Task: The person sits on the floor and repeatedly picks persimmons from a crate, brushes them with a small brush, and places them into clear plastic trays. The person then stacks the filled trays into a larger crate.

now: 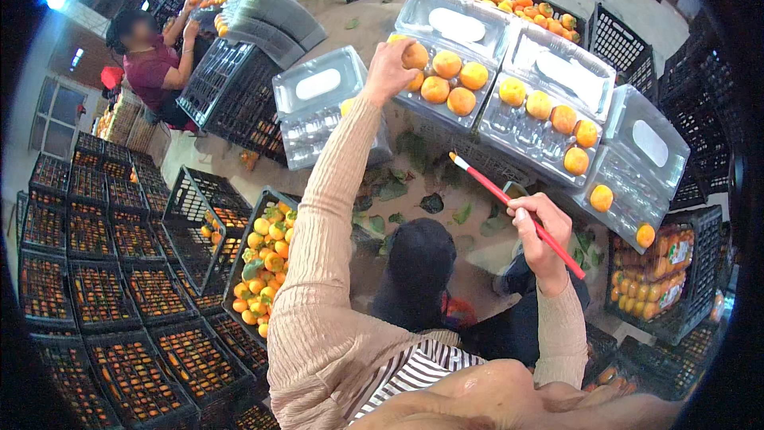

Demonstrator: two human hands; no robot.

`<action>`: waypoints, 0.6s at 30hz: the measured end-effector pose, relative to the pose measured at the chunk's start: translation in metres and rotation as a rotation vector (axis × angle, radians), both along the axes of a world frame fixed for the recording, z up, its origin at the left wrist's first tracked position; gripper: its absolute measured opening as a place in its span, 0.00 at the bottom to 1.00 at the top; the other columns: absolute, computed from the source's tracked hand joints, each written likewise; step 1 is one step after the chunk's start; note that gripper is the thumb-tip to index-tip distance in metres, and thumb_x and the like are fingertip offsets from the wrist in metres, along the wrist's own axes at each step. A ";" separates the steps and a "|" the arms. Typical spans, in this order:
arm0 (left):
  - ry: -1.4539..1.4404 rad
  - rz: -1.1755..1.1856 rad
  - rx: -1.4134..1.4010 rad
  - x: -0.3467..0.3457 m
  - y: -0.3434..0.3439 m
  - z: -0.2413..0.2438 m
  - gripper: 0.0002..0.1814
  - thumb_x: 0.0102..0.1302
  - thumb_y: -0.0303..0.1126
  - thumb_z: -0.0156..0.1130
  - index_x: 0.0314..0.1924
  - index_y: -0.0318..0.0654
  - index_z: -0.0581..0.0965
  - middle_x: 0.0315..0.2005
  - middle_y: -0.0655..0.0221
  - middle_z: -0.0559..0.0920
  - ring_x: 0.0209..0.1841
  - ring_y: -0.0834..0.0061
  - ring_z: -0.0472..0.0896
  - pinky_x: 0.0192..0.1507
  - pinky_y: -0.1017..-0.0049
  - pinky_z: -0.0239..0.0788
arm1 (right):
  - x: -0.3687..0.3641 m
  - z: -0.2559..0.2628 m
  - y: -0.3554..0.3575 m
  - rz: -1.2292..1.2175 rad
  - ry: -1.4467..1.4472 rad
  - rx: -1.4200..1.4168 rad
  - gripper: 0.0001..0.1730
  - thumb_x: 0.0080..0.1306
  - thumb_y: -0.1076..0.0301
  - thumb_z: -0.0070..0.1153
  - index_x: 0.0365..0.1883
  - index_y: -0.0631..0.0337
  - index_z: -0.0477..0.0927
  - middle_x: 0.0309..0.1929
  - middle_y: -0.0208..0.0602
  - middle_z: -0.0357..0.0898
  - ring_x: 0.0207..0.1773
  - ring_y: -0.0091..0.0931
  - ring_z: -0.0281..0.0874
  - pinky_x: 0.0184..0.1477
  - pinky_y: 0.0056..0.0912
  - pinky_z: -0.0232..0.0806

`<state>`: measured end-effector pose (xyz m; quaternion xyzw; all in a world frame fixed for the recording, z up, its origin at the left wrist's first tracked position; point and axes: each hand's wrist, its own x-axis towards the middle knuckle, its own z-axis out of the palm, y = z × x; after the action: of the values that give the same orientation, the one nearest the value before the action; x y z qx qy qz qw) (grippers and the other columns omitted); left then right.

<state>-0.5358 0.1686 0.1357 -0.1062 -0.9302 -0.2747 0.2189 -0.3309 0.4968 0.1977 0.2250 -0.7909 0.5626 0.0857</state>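
My left hand (pixel 391 68) has its fingers around an orange persimmon (pixel 415 56) in the upper left of a clear plastic clamshell tray (pixel 477 108); several more persimmons sit in that tray. My right hand (pixel 542 233) grips a red-handled brush (pixel 486 184) with a white ferrule, its tan tip pointing up and left, apart from the fruit. A second open clamshell (pixel 531 144) to the right holds several persimmons along its top and right side. Farther right, another clamshell (pixel 627 185) holds two. One more open clamshell (pixel 310 131) lies left, partly hidden by my left sleeve.
A black crate of persimmons (pixel 236 286) stands at my left, beside many stacked full crates (pixel 128 304). Packed fruit lies in a crate (pixel 704 286) at right. Behind the trays is another persimmon crate (pixel 582 18). A co-worker (pixel 152 65) handles fruit near stacked clamshells (pixel 268 18). Leaves litter the floor.
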 end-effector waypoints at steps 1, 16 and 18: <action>-0.008 -0.039 -0.057 -0.016 -0.004 -0.002 0.31 0.44 0.29 0.69 0.54 0.38 0.76 0.49 0.59 0.79 0.54 0.58 0.73 0.58 0.66 0.65 | -0.002 -0.001 -0.001 0.000 -0.014 -0.006 0.06 0.59 0.78 0.52 0.33 0.66 0.80 0.25 0.35 0.76 0.25 0.24 0.73 0.28 0.25 0.64; -0.248 -0.375 -0.139 -0.089 -0.014 -0.018 0.25 0.53 0.26 0.61 0.55 0.36 0.75 0.54 0.57 0.77 0.59 0.60 0.73 0.62 0.67 0.61 | -0.026 -0.005 -0.010 -0.022 -0.026 0.032 0.07 0.55 0.80 0.53 0.32 0.65 0.80 0.23 0.38 0.76 0.24 0.29 0.74 0.28 0.27 0.65; -0.234 -0.326 0.059 -0.089 -0.012 0.000 0.25 0.56 0.28 0.60 0.56 0.35 0.74 0.56 0.56 0.76 0.61 0.61 0.71 0.64 0.67 0.60 | -0.030 -0.006 -0.009 -0.035 -0.015 0.049 0.07 0.55 0.80 0.53 0.32 0.65 0.80 0.23 0.37 0.75 0.24 0.29 0.74 0.27 0.28 0.65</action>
<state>-0.6243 0.1567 0.1356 -0.2163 -0.9114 -0.3440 0.0650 -0.3605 0.4883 0.1919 0.2088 -0.8088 0.5433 0.0840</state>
